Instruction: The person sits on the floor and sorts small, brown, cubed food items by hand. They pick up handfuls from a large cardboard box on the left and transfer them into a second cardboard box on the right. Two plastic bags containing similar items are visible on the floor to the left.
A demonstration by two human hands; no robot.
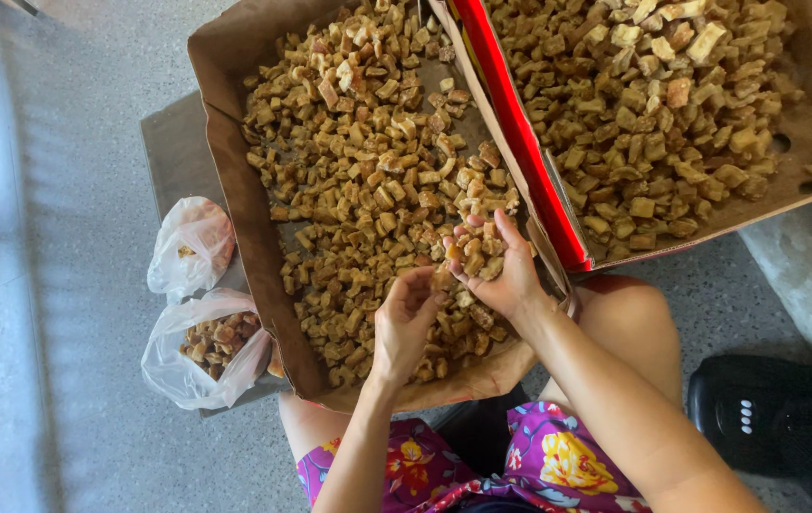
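A brown cardboard box [225,161] full of small golden-brown fried chunks [368,161] rests over my knees. My right hand [501,271] is cupped palm-up above the box's near right corner, holding a handful of those chunks [477,255]. My left hand [404,318] hovers just to its left with fingers curled, fingertips picking at a chunk by the edge of that handful. Whether the left fingers pinch a piece is hard to tell.
A second cardboard box [805,142] with a red edge [520,133], also heaped with chunks, overlaps the first at the right. Two clear plastic bags [187,247] [201,347] with some chunks lie at the left on a grey board. A black object [776,413] sits on the floor, lower right.
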